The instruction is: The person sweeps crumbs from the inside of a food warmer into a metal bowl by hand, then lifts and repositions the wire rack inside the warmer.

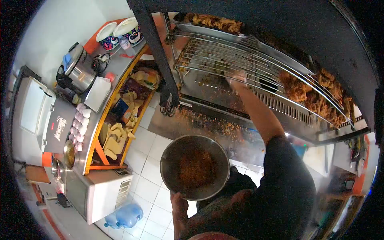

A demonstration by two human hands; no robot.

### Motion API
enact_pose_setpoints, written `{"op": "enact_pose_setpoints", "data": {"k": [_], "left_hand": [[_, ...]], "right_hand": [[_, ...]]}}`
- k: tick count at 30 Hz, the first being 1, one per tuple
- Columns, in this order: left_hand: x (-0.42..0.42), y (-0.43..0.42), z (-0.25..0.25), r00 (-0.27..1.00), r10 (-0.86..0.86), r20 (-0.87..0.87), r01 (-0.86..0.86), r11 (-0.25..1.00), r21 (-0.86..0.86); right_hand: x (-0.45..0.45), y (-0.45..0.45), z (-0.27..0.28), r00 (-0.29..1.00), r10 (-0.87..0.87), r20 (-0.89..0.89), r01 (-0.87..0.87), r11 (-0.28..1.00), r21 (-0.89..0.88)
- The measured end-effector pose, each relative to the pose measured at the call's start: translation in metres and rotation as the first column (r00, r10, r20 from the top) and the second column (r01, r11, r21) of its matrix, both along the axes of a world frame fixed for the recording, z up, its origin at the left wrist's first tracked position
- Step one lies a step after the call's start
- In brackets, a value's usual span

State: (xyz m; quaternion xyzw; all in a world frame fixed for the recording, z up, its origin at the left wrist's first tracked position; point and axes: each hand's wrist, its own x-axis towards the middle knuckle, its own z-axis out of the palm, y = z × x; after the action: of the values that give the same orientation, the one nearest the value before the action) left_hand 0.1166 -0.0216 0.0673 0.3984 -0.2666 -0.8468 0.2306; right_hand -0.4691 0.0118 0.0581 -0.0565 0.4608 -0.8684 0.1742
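My left hand [179, 202] grips the near rim of a round metal bowl [165, 170], its fingers partly hidden by the bowl. Reddish-brown crumbs [197, 169] lie in the bottom of the bowl. Stretched out into the display cabinet, my right hand [237, 79] is beneath the wire rack [224, 54], close to the cabinet's metal floor [224, 96]. Motion blur and the rack's bars obscure its fingers, so what they hold cannot be made out. Loose crumbs [228, 130] are scattered along the cabinet's lower ledge.
Fried chicken pieces [294, 86] are on the right of the cabinet, with more fried food [216, 22] in the upper tray. On the left, a counter [116, 76] bears a pressure cooker [81, 70] and wrapped bundles [80, 124]. Blue water jugs [129, 216] lie on the tiled floor [150, 176].
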Motion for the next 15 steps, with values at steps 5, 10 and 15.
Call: {"op": "enact_pose_setpoints", "data": {"k": [5, 10, 15], "left_hand": [[-0.004, -0.003, 0.001, 0.999, -0.044, 0.017, 0.045, 0.997, -0.056], [-0.007, -0.013, -0.019, 0.985, -0.164, -0.048, 0.160, 0.985, -0.069], [-0.022, -0.019, -0.012, 0.983, -0.181, -0.039, 0.180, 0.984, -0.017]], "right_hand": [[-0.017, -0.021, -0.022, 0.822, 0.299, -0.484, 0.201, 0.644, 0.739], [0.062, -0.008, 0.014, 0.693, 0.644, -0.326, 0.005, 0.447, 0.895], [0.086, 0.061, 0.024, 0.370, 0.839, -0.398, 0.084, 0.396, 0.914]]}}
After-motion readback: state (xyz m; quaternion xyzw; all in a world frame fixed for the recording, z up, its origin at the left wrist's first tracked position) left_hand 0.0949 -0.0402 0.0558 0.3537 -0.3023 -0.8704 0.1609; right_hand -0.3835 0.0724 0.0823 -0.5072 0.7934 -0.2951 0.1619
